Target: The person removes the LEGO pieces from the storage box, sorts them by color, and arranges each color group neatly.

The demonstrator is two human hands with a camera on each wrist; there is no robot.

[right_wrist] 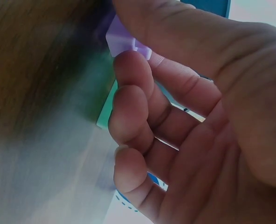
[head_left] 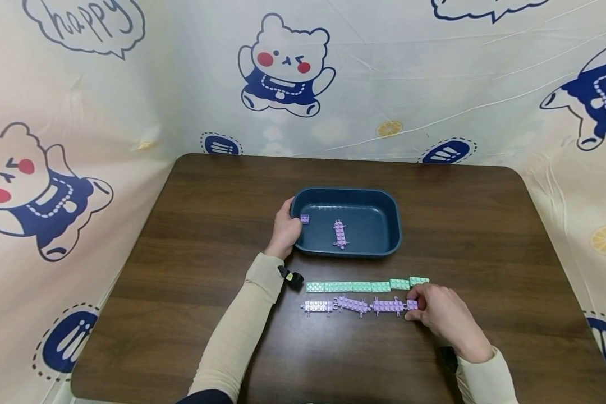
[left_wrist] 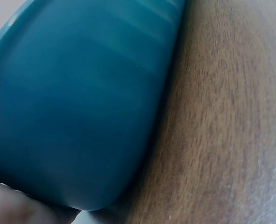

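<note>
A dark blue tray (head_left: 345,251) stands on the table, with my left hand (head_left: 285,230) gripping its left side, thumb at the rim. Just beside that thumb is a small purple brick (head_left: 305,219); a longer purple brick piece (head_left: 340,234) with side pegs lies further in. My right hand (head_left: 446,314) pinches a small purple brick (right_wrist: 121,38) between thumb and index finger. This brick sits at the right end of a row of purple brick pieces (head_left: 352,304). Right above runs a row of green bricks (head_left: 361,287), its right end stepping upward beside my right hand.
The brown wooden table (head_left: 222,213) carries everything, its far edge close to a printed curtain (head_left: 373,73) with bear drawings. A black strap with a small device (head_left: 294,279) is on my left wrist, near the left end of the green row.
</note>
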